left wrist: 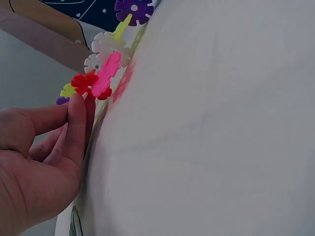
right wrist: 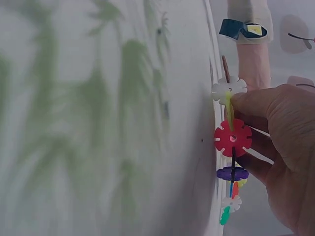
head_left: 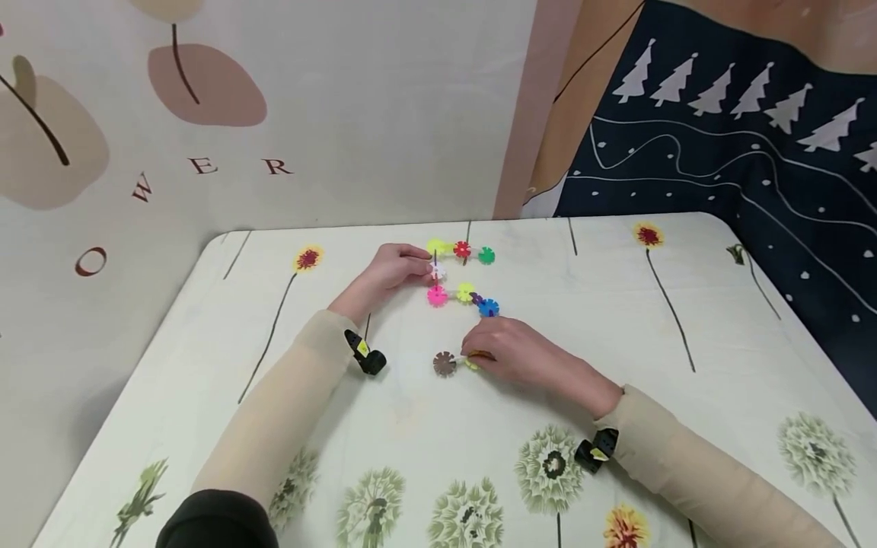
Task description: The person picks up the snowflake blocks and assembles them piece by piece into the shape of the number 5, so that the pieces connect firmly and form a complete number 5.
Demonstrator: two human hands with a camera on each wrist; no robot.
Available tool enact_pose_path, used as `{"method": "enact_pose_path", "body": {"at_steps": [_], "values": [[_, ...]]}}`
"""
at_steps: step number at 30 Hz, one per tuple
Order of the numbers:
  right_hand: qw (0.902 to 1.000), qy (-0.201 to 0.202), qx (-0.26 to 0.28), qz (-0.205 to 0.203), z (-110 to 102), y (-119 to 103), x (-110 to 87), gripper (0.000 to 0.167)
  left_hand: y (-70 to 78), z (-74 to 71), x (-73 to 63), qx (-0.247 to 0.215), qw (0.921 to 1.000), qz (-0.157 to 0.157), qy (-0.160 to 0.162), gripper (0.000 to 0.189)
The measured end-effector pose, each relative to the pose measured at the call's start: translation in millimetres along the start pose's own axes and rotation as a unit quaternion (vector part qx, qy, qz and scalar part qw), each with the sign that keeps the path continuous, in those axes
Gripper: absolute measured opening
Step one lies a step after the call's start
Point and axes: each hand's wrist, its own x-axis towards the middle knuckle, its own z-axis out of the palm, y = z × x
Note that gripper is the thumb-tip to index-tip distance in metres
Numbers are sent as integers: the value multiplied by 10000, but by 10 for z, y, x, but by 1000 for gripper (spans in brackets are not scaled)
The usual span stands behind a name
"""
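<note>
A chain of interlocking notched plastic discs (head_left: 462, 249) in several colours lies in a winding line on the patterned cloth. My left hand (head_left: 397, 268) is at the chain's upper left bend, by a white disc (head_left: 438, 272). In the left wrist view, its fingertips pinch a red disc (left wrist: 84, 84) next to a pink one (left wrist: 107, 76). Lower down, my right hand (head_left: 510, 350) covers part of the chain between a blue disc (head_left: 489, 307) and a brown disc (head_left: 444, 364). In the right wrist view, its thumb and fingers grip a yellow disc (right wrist: 230, 110) beside a red one (right wrist: 233, 138).
The table's white cloth (head_left: 404, 426) carries printed flowers. Behind its far edge hangs a pale printed curtain (head_left: 384, 114), with a dark tree-patterned cloth (head_left: 692, 152) at the right. Each wrist wears a small black camera (head_left: 370, 359).
</note>
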Motion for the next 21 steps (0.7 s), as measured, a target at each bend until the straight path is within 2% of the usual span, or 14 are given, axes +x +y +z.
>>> {"method": "enact_pose_path", "body": {"at_steps": [4,12,14,19,21], "values": [[9998,-146,-70,76,30,-21,98,11,-23,-72,-29,-284,9995,-58,157,37],[9992,-173,11,369,57,-47,176,9,-25,-158,-36,-324,9987,-176,357,36],[9987,16,102,497,35,-51,147,9,-4,-178,-42,-247,9987,-237,381,34],[9931,904,150,731,-34,7,15,16,42,-207,-38,84,9981,-296,530,35],[9907,1092,115,809,-51,58,-40,20,52,-215,-23,188,9974,-307,629,37]]}}
